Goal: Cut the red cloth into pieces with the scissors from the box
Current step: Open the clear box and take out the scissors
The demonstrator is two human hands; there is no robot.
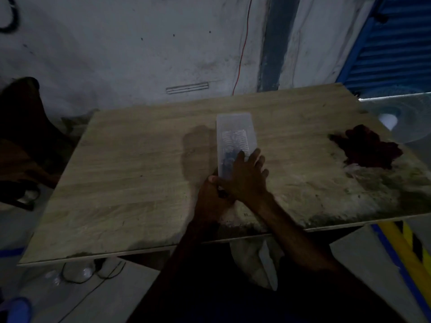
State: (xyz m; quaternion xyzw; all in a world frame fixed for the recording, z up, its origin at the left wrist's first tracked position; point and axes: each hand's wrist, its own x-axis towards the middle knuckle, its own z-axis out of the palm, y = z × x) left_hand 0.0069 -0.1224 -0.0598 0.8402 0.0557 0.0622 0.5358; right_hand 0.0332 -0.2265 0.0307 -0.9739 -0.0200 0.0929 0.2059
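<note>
One box (233, 127) is stood mid-surface (140, 171), its long axis running away from the person. Its near end is covered by the right hand (245, 176), the grip spread with straight fingers laid on top. The near left corner is held by the left hand (210, 197), thumb pressed on; its fingers are hidden. One dark shape (227, 160), judged to be the scissors, is seen through the wall just under the right fingertips. One red cloth (368, 148) is bunched well apart to the right, nearer the right hand.

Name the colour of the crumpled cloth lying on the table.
The cloth is dark red; head view.
</note>
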